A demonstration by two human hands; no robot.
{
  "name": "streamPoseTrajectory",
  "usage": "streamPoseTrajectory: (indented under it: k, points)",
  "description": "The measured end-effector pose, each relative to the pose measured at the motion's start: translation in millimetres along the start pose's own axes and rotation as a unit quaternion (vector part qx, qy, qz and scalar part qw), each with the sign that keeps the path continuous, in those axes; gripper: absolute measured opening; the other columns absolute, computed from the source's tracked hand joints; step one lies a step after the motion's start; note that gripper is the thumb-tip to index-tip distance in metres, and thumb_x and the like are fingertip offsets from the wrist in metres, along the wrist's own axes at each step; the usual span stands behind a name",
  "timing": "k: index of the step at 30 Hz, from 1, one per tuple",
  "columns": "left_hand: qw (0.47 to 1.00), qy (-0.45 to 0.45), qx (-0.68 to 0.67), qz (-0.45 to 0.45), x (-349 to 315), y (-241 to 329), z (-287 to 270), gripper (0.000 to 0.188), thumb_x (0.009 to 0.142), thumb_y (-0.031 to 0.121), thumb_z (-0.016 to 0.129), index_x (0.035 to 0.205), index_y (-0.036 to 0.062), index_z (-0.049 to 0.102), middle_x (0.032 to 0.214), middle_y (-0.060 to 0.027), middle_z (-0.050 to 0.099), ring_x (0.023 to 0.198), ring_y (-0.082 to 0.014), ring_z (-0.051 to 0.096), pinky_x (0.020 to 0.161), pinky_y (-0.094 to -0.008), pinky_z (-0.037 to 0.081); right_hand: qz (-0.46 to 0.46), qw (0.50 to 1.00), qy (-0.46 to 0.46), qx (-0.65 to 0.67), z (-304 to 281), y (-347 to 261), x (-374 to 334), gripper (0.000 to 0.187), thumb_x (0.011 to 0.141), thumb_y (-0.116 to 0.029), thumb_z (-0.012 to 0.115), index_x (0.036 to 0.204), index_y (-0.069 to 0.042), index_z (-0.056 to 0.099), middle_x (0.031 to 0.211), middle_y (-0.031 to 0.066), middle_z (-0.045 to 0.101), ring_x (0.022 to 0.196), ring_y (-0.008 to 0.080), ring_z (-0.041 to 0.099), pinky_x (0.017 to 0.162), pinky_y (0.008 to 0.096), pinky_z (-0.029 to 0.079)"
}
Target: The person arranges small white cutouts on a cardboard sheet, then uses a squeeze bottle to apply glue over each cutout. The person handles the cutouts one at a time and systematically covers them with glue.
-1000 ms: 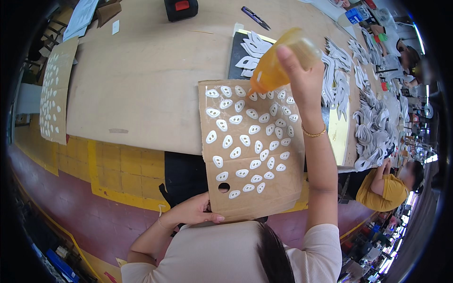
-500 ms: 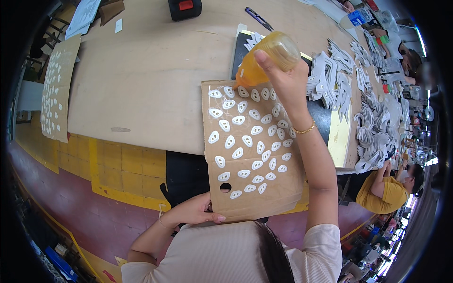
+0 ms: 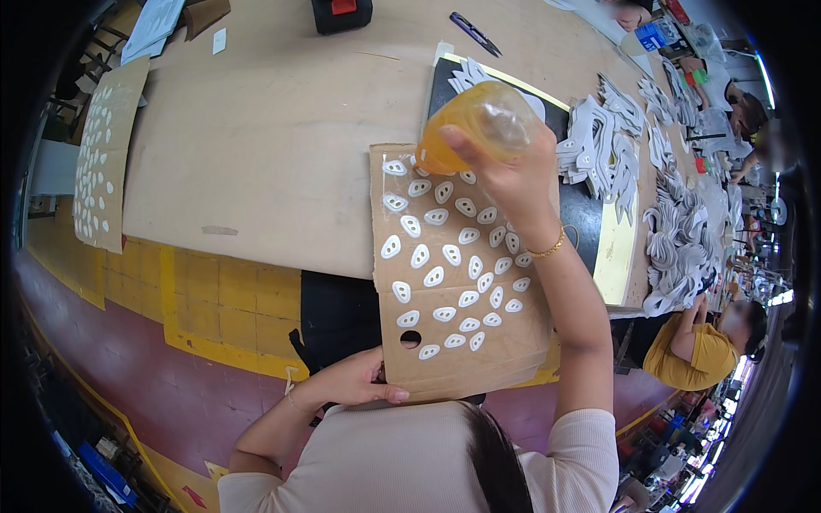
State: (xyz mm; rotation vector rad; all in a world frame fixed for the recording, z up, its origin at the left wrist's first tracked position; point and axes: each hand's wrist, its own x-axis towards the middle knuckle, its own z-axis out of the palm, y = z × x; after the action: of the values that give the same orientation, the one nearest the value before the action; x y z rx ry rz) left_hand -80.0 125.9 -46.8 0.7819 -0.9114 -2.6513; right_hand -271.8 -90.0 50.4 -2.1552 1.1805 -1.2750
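Observation:
My right hand grips an orange squeeze bottle tipped on its side over the far left corner of a brown cardboard sheet. Several small white oval pieces lie in rows on that sheet. My left hand holds the sheet's near left edge, close to a round hole in the cardboard. A thin gold bracelet circles my right wrist.
A large wooden table carries a black mat, piles of white cut shapes, scissors and a black-and-red tool. A second cardboard sheet with white ovals lies at the left edge. Another person in a yellow shirt sits at right.
My right hand has lowered the orange bottle and swung it left, from above the sheet's far right corner to its far left corner. My left hand has stayed on the near edge.

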Motion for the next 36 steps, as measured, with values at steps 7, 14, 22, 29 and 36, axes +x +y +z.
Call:
streamPoseTrajectory:
  k: [7,14,22,29,36]
  points:
    - [1.0,-0.006,-0.01,0.01,0,-1,0,0.075,0.079,0.004,0.07,0.138,-0.0027,0.024,0.132,-0.012,0.045,0.116,-0.0154,0.046,0.1,-0.0303,0.038,-0.094,0.993,0.007,-0.069,6,6,13,0.031,0.071,-0.029,0.079,0.084,-0.003,0.067,0.076,0.0063,0.063,0.065,0.0182,0.063,0.058,0.0276,0.05]
    - [1.0,-0.004,-0.001,0.007,1,-2,0,0.075,0.079,0.004,0.07,0.138,-0.0023,0.024,0.133,-0.0123,0.044,0.118,-0.0155,0.045,0.1,-0.0303,0.038,-0.039,0.998,0.005,-0.055,0,4,13,0.033,0.071,-0.03,0.078,0.084,-0.003,0.067,0.08,0.0074,0.066,0.07,0.0184,0.066,0.061,0.0269,0.051]
    - [1.0,-0.001,-0.002,0.011,0,-1,0,0.076,0.079,0.005,0.071,0.138,-0.0023,0.025,0.134,-0.0127,0.043,0.12,-0.0166,0.044,0.101,-0.0313,0.037,0.169,0.979,0.003,0.114,-22,-3,14,0.034,0.077,-0.031,0.075,0.086,0.001,0.066,0.081,0.0059,0.068,0.071,0.0132,0.064,0.065,0.0252,0.051]
    - [1.0,0.007,-0.026,0.007,-2,1,2,0.078,0.079,0.008,0.072,0.138,-0.0042,0.024,0.135,-0.0143,0.042,0.121,-0.0185,0.043,0.102,-0.0326,0.035,0.109,0.989,0.008,0.104,0,0,6,0.036,0.08,-0.033,0.072,0.091,0.001,0.063,0.08,0.0059,0.067,0.073,0.0124,0.064,0.067,0.0251,0.051]
    - [1.0,0.006,0.0,0.025,-2,0,1,0.078,0.079,0.009,0.072,0.138,-0.0047,0.023,0.135,-0.0159,0.041,0.122,-0.0198,0.043,0.103,-0.0333,0.035,0.086,0.993,-0.002,0.078,14,11,10,0.036,0.078,-0.035,0.073,0.09,-0.001,0.064,0.08,0.0062,0.068,0.072,0.0138,0.065,0.067,0.026,0.051]
